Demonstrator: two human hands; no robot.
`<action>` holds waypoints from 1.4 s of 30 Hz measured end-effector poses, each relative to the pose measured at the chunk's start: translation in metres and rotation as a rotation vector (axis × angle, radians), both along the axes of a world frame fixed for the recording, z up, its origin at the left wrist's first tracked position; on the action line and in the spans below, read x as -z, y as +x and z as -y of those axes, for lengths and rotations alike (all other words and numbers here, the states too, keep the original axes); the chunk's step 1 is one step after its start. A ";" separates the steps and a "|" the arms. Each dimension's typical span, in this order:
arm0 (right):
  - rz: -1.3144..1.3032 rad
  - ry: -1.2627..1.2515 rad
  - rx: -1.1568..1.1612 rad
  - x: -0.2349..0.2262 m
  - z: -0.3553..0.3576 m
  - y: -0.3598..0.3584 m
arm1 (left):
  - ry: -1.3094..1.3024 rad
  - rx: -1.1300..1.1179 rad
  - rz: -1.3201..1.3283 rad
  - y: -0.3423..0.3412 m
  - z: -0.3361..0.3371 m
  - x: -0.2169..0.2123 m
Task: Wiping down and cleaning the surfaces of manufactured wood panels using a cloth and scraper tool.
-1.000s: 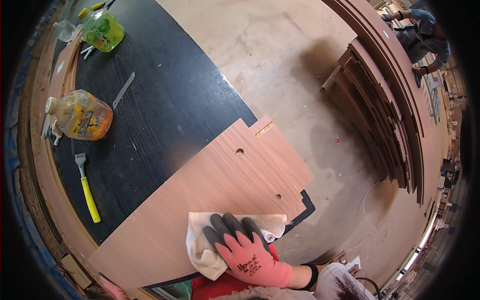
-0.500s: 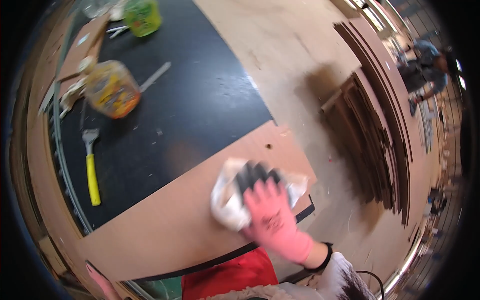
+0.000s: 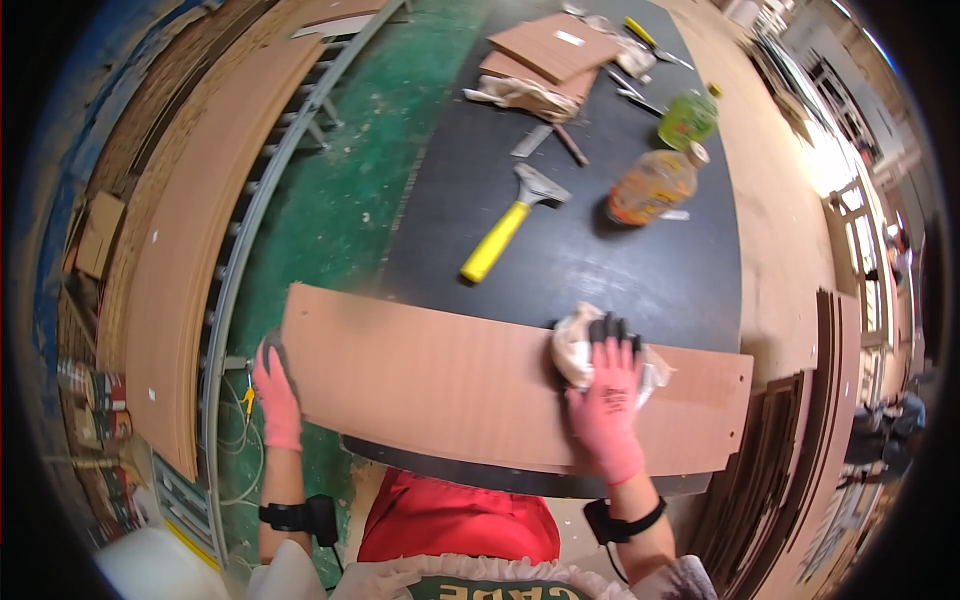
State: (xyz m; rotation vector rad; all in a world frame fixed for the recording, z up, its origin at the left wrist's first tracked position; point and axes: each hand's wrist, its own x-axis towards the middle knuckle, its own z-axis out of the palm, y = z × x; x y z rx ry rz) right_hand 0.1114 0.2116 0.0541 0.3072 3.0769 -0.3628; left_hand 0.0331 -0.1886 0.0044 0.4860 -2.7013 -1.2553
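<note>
A long wood-grain panel (image 3: 430, 370) is laid across the near end of the black tabletop (image 3: 580, 262), and a white cloth (image 3: 573, 345) is pressed onto it by the right hand (image 3: 608, 398), fingers outstretched. The panel's left end is met by the left hand (image 3: 277, 392); whether it is gripped cannot be told. Beyond, a yellow-handled scraper (image 3: 500, 237) is seen.

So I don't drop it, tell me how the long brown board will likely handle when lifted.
The board is probably stiff: its left end overhangs the table without visible sag. Long and narrow, it may swing if held by one end. The crumpled cloth on top could slide off.
</note>
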 end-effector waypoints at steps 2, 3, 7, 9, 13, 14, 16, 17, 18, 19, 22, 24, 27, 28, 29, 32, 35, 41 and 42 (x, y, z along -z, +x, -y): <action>-0.012 -0.098 -0.129 -0.001 0.067 -0.031 | 0.122 0.005 -0.108 0.005 0.008 0.000; -0.034 -0.097 -0.204 0.002 0.100 -0.046 | 0.547 -0.004 -0.168 0.005 0.006 -0.005; -0.217 -0.152 -0.461 0.018 0.224 -0.110 | 1.200 -0.132 -0.241 0.002 0.018 -0.006; -0.193 -0.228 -0.617 0.021 0.272 -0.119 | 1.420 -0.179 -0.231 0.000 0.030 0.004; -0.191 -0.374 -0.913 0.011 0.317 -0.066 | 1.523 -0.012 -0.201 0.017 0.096 0.059; -0.187 -0.430 -0.908 0.011 0.310 -0.052 | 1.579 0.024 -0.212 0.019 0.107 0.066; -0.138 -0.442 -0.889 0.011 0.283 -0.031 | 1.649 0.066 -0.189 0.019 0.103 0.062; -0.123 -0.422 -0.845 0.005 0.262 -0.022 | 1.732 -0.144 -0.072 0.014 0.099 0.043; -0.112 -0.409 -0.816 0.000 0.241 -0.012 | 1.789 -0.366 0.036 0.010 0.098 0.031; -0.191 -0.473 -0.712 0.013 0.213 0.007 | 1.675 -0.357 0.078 0.007 0.099 0.028; -0.024 -0.143 -0.250 0.007 0.124 0.044 | 1.255 0.145 0.076 0.012 0.121 0.047; -0.064 0.111 0.016 0.007 0.050 0.079 | 1.162 0.190 0.127 0.003 0.104 0.028; -0.138 0.190 0.632 0.050 -0.063 0.155 | 0.937 0.393 0.157 -0.010 0.059 -0.004; -0.138 0.175 0.813 0.055 -0.077 0.159 | 0.786 0.521 0.127 -0.010 0.049 -0.009; -0.100 0.192 0.821 0.050 -0.070 0.148 | 0.782 0.515 0.129 -0.010 0.044 -0.009; -0.137 0.254 0.350 0.051 0.007 0.111 | 1.064 0.424 0.229 -0.012 0.041 -0.004; -0.209 -0.032 -0.118 0.033 0.153 0.047 | 1.183 0.646 0.119 -0.014 0.063 0.008; -0.219 -0.408 -0.658 0.017 0.288 -0.039 | 0.643 0.370 0.072 0.021 0.074 0.012; -0.217 -0.413 -0.705 0.016 0.294 -0.045 | 0.076 0.372 -0.091 0.016 0.086 0.020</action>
